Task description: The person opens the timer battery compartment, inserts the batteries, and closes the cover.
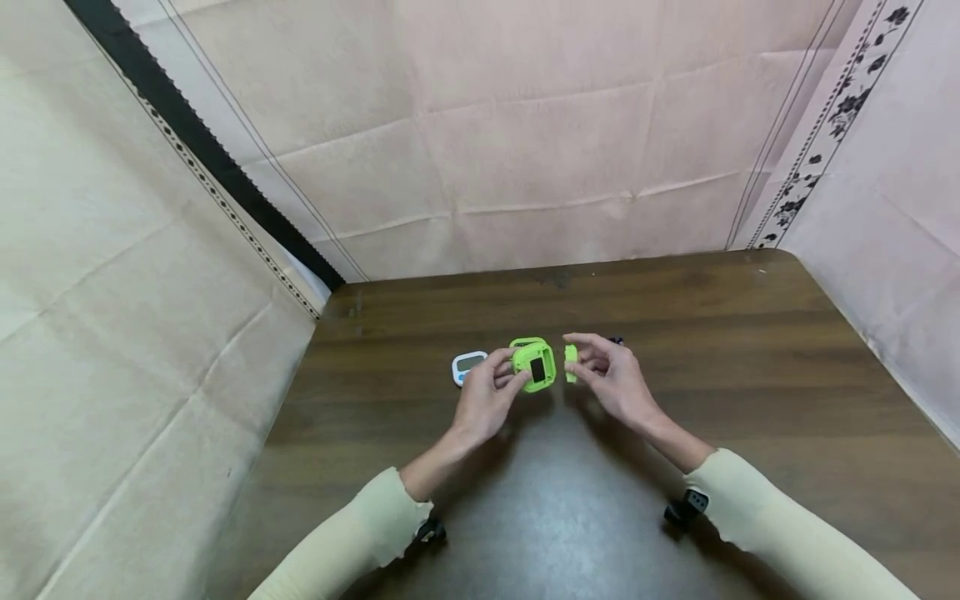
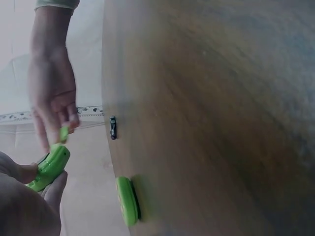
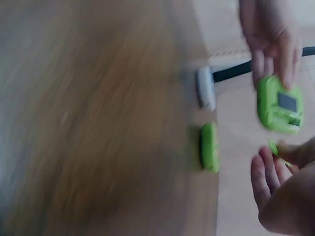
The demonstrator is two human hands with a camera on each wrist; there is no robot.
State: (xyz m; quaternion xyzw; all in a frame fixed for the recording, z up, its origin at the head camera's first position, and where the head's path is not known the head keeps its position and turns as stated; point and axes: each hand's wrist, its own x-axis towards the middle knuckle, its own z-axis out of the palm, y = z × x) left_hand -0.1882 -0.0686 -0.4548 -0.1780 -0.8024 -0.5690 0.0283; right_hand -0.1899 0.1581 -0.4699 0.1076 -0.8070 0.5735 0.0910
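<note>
The left grip (image 3: 271, 44) holds a rounded green plastic case (image 3: 266, 105), the right grip (image 3: 290, 194) a thin green piece (image 3: 272, 147), and the brown wooden surface (image 3: 98, 123) carries an oblong green object (image 3: 210, 147) and white device (image 3: 204, 88).

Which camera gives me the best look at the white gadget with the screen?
The head view: the white gadget shows its face and grey screen, though the left hand covers one edge. The right wrist view has it blurred, side-on; the left wrist view doesn't show it.
</note>
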